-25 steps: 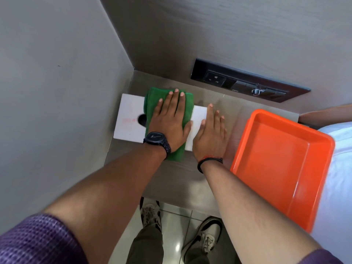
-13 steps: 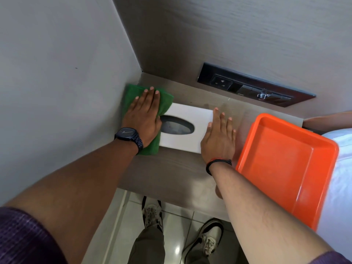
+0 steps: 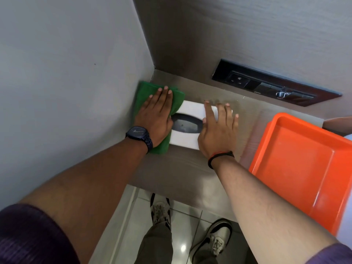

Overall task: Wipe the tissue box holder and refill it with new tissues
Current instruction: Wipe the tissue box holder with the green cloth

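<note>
**One hand braces the holder while the other works the cloth at its end**

Nearest the camera, both forearms reach out over the edge of the counter (image 3: 182, 172), with the person's shoes on the tiled floor below. The reach is long because the work sits back in the corner where the side wall meets the wood panel.

The right hand (image 3: 219, 130) lies flat, fingers spread, on the right part of the tissue box holder (image 3: 192, 109). Its grip closes on nothing; it looks like a pressing palm, likely there to keep the light white holder from sliding under the wiping.

The left hand (image 3: 156, 119) is also flat, fingers together, pressing the green cloth (image 3: 144, 92) down at the holder's left end and against the side wall. No grip curls round the cloth; palm pressure holds it.

The holder's dark oval opening (image 3: 186, 123) shows between the two hands, and no tissue stands out of it, so refilling seems not yet done.

Further right, an orange tray (image 3: 314, 178) sits on the counter near the holder, apparently empty. Beyond, a dark socket panel (image 3: 266, 86) is set into the back wall.
</note>
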A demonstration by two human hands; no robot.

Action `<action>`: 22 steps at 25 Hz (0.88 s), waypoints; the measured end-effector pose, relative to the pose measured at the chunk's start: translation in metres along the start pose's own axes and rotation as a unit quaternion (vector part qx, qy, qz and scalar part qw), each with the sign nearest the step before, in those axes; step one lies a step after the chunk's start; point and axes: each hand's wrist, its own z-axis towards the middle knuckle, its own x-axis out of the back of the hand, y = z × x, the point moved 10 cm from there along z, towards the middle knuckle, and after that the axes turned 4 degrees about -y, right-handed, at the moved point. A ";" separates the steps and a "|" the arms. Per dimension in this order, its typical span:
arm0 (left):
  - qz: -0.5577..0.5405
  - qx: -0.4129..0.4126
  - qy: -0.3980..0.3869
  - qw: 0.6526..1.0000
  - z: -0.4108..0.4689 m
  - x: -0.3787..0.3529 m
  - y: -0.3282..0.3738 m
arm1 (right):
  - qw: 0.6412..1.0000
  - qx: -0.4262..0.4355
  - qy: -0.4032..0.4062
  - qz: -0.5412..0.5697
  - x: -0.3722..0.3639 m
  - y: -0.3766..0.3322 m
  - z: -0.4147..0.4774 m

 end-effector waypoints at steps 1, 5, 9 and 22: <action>0.002 -0.004 0.000 1.000 0.001 0.001 0.000 | 1.000 0.004 0.007 -0.001 0.003 0.001 0.001; -0.002 -0.009 -0.001 1.000 0.002 0.006 0.002 | 1.000 0.024 0.009 -0.004 0.004 -0.001 0.001; -0.011 -0.049 -0.006 0.999 0.009 0.001 0.041 | 0.999 0.005 0.030 -0.016 0.016 0.037 -0.006; -0.011 -0.049 -0.004 0.999 0.006 -0.014 0.087 | 0.999 0.002 0.046 -0.009 0.018 0.060 -0.007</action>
